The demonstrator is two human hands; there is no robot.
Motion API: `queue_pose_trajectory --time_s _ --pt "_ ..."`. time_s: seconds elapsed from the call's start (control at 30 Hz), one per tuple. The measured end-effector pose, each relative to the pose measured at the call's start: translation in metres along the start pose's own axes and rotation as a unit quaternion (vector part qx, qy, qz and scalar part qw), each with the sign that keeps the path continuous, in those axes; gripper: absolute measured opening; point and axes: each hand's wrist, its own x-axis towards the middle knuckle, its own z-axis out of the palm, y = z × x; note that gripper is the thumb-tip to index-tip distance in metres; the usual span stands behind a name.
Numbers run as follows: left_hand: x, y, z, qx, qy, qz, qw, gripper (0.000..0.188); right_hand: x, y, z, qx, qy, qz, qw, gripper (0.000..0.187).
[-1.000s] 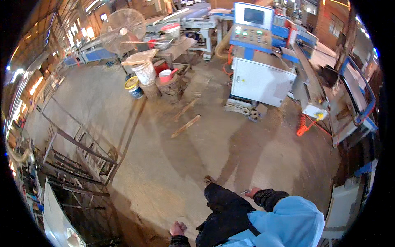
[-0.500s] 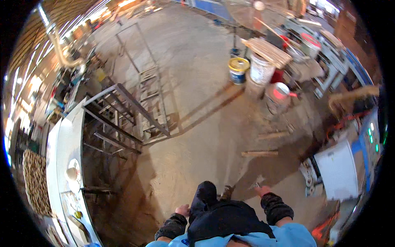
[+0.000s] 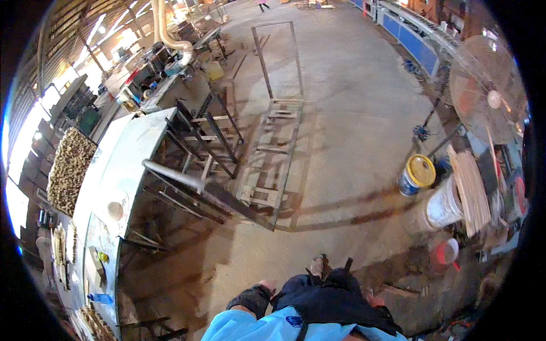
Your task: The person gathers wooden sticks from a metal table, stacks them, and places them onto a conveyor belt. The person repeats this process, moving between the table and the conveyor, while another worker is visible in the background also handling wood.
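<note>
My left hand [image 3: 269,285] hangs beside my dark apron [image 3: 313,292], below a dark fuzzy sleeve cuff. It touches or nearly touches the cloth, and its fingers are too small to read. Low on the other side, my right hand [image 3: 373,300] shows only in part at the apron's edge, its fingers mostly hidden. Nothing held can be made out in either hand. One shoe [image 3: 319,266] shows ahead of the apron on the concrete floor.
A pale worktable [image 3: 128,145] with a white bucket [image 3: 116,212] stands left. Ahead are a dark metal frame [image 3: 213,196] and a long low trolley [image 3: 273,149]. To the right stand a yellow-lidded bucket [image 3: 418,173], stacked boards [image 3: 469,190] on a white bucket, and a large fan [image 3: 483,96].
My view has swung right to left, so the worktable and trolley show more fully and the buckets sit farther right. My right hand has come in closer to the apron.
</note>
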Motion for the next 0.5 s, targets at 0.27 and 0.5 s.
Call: queue_pose_trajectory --time_s 0.27,0.5 --pt "0.192 0.088 -0.308 0.009 0.134 0.062 0.989 0.034 0.122 -0.088 -0.187 0.161 -0.026 0.124 0.979 0.06" --pt "0.326 0.149 -0.425 -0.172 0.043 0.075 0.981 0.034 0.293 -0.14 -0.405 0.198 -0.058 0.123 0.971 0.069"
